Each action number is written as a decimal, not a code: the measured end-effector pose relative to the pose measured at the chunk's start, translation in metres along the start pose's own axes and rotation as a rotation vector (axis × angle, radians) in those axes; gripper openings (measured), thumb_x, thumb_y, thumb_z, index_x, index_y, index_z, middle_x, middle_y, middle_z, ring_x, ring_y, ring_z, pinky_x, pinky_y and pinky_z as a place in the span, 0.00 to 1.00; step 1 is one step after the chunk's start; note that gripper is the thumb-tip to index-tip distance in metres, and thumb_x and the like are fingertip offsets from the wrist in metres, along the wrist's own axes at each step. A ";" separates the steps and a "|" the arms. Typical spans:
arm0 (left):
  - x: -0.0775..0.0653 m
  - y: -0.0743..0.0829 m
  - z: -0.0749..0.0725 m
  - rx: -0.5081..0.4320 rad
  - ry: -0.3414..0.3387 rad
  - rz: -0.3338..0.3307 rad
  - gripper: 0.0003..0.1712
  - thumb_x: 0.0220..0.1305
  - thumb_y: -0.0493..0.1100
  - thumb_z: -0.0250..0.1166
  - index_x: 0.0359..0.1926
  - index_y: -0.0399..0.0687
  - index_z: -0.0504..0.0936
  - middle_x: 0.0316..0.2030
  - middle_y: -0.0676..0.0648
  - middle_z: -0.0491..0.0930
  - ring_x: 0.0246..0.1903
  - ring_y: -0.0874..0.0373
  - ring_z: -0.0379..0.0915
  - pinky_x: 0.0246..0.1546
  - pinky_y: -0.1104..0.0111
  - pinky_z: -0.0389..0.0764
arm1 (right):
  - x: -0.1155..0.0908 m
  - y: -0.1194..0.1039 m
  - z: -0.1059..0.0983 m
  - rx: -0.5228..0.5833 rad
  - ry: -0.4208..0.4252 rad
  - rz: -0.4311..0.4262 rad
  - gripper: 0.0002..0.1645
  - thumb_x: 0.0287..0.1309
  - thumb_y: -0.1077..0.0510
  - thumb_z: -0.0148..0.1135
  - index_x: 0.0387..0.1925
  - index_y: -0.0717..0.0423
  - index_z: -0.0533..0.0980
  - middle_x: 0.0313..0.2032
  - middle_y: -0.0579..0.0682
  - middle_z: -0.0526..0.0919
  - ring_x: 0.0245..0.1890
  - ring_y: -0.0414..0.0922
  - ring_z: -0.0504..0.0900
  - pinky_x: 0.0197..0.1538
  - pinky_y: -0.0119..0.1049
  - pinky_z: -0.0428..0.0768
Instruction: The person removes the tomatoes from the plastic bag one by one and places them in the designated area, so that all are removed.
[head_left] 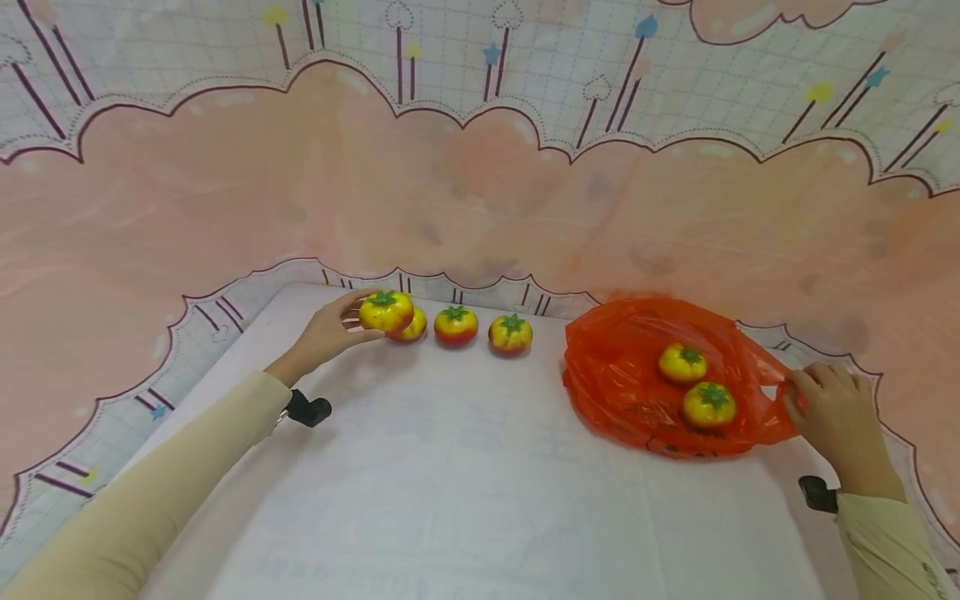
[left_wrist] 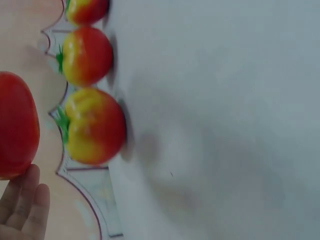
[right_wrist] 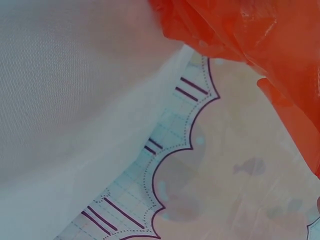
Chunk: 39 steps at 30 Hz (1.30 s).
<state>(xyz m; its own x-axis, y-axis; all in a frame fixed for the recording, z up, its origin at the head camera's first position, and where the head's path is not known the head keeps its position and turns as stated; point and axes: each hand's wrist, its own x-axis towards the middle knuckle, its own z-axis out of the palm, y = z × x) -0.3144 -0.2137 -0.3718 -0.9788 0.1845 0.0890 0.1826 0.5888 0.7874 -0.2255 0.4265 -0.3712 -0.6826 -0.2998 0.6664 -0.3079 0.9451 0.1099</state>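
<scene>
My left hand (head_left: 327, 332) holds a yellow-and-red tomato (head_left: 386, 312) with a green leafy top between thumb and fingers, raised at the table's far left. In the left wrist view the held tomato (left_wrist: 17, 125) shows its red underside, with fingertips at its lower edge. Just behind it, partly covered, sits another tomato (head_left: 411, 327). Two more tomatoes stand to its right, a middle one (head_left: 456, 327) and a right one (head_left: 511, 335). My right hand (head_left: 838, 417) grips the handle of a red plastic bag (head_left: 622, 367). Two tomatoes, one rear (head_left: 683, 363) and one front (head_left: 709, 406), lie at the bag.
A white cloth covers the table (head_left: 450, 483). Behind and around it hangs a pink patterned sheet (head_left: 360, 192) with scalloped edges. A black wrist camera (head_left: 307, 408) is strapped near my left wrist, another camera (head_left: 817, 493) near my right.
</scene>
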 end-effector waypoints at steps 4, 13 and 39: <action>-0.002 -0.013 -0.010 0.017 0.025 -0.049 0.44 0.60 0.51 0.65 0.72 0.49 0.53 0.68 0.35 0.57 0.64 0.37 0.60 0.63 0.49 0.66 | -0.001 0.000 0.000 -0.001 -0.010 0.006 0.16 0.33 0.71 0.68 0.31 0.69 0.75 0.29 0.68 0.76 0.38 0.65 0.71 0.42 0.64 0.69; -0.008 -0.035 -0.019 0.000 0.077 -0.147 0.46 0.61 0.51 0.63 0.73 0.47 0.49 0.68 0.31 0.55 0.64 0.34 0.57 0.63 0.47 0.66 | -0.001 0.000 -0.002 0.006 -0.022 0.013 0.15 0.33 0.71 0.68 0.30 0.70 0.75 0.30 0.68 0.77 0.39 0.65 0.71 0.43 0.64 0.69; -0.016 -0.061 -0.017 -0.065 0.138 -0.340 0.44 0.64 0.39 0.59 0.73 0.42 0.44 0.69 0.28 0.48 0.66 0.32 0.51 0.67 0.48 0.60 | -0.001 -0.001 -0.002 -0.002 -0.063 0.034 0.15 0.36 0.71 0.68 0.31 0.69 0.75 0.31 0.68 0.76 0.40 0.65 0.69 0.43 0.65 0.68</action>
<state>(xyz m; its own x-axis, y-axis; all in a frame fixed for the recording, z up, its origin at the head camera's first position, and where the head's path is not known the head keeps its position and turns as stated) -0.3115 -0.2661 -0.4114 -0.9866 -0.1234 -0.1065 -0.1571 0.5459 0.8230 -0.2236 0.4262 -0.3704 -0.7327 -0.2751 0.6225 -0.2825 0.9551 0.0895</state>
